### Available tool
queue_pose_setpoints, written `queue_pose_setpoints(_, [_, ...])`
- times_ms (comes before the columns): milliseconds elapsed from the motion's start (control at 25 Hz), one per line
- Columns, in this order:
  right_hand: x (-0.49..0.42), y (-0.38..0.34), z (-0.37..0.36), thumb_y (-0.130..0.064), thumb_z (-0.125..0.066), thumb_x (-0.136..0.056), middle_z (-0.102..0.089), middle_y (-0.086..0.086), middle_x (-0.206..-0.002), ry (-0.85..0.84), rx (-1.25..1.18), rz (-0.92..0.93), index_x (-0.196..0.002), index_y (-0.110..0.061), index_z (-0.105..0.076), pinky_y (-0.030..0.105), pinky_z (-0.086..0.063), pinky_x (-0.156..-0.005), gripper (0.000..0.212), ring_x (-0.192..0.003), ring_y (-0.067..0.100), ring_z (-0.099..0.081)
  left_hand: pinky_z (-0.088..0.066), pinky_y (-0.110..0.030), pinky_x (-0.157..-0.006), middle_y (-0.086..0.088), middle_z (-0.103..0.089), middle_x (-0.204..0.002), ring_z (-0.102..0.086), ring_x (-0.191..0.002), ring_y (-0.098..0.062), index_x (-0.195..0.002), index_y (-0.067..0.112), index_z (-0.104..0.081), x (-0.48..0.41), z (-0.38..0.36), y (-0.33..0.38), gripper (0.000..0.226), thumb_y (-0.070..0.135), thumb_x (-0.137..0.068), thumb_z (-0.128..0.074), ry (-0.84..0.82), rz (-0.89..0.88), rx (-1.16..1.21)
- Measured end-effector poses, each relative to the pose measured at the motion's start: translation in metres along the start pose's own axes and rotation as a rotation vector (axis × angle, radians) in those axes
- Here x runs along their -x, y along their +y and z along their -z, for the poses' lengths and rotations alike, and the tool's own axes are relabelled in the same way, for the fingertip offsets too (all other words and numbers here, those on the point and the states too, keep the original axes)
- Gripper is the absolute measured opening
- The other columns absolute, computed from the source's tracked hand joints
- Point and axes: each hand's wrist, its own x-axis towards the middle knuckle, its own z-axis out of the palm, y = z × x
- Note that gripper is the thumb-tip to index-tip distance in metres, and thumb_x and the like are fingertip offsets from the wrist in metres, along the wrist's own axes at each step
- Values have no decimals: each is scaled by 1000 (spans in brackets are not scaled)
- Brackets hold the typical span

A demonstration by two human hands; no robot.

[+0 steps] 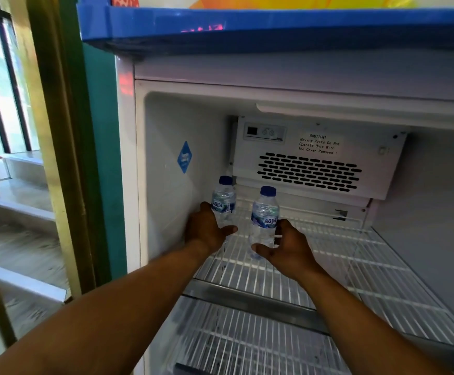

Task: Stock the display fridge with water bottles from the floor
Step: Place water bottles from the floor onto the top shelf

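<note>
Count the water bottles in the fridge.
2, both upright on the top wire shelf: one bottle by the left wall at the left hand, one bottle at the right hand.

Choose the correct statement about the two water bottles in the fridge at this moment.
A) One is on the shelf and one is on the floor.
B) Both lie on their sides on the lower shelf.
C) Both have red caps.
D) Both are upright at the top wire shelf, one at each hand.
D: the left bottle and the right bottle are upright, blue-capped, at the top wire shelf, by the left hand and right hand.
</note>
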Motion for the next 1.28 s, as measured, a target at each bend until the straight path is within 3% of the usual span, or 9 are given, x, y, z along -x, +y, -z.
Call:
queue_pose_setpoints(240, [0, -4, -2, -28, -88, -72, -61, -5, -111, 15, 44, -7, -129, -19, -50, 25, -50, -82, 69, -97, 15, -62, -54, -35, -90, -8, -64, -123, -63, -110, -26, -126, 12, -52, 4, 2, -4, 65, 42, -75, -81, -41, 21, -124])
queue_pose_setpoints(480, [1, -8, 0, -22, -87, -73, -62, -3, -112, -10, 89, -1, -127, -14, -51, 21, -46, -79, 65, -94, 12, -61, -55, -38, -89, -9, -65, -122, -64, -107, -26, -125, 11, -53, 5, 6, -5, 67, 49, -76, -77, -68, 6, -213])
queue_pose_setpoints(720, [-14, -15, -4, -32, -86, -73, -60, 3, -113, 3, 233, -5, -125, -8, -49, 11, -36, -61, 69, -92, 12, -53, -55, -35, -91, -6, -66, -122, -64, -106, -24, -122, 16, -58, 18, 23, -2, 62, 53, -75, -73, -205, -17, -312])
queue_pose_setpoints(960, [-22, -16, -20, -28, -88, -72, -63, 8, -120, 89, 168, -14, -123, -7, -49, 21, -43, -77, 68, -105, 21, -61, -42, -19, -89, -3, -59, -133, -59, -117, -20, -139, 16, -49, 75, 54, 6, 56, 35, -89, -68, -215, -152, -328])
queue_pose_setpoints(1280, [-20, -15, -29, -27, -87, -72, -64, 9, -121, 124, 164, -8, -124, -6, -50, 24, -46, -82, 68, -109, 25, -62, -54, -28, -86, -7, -68, -117, -67, -96, -19, -134, 14, -54, 93, 59, -4, 43, 34, -96, -55, -175, -228, -363])
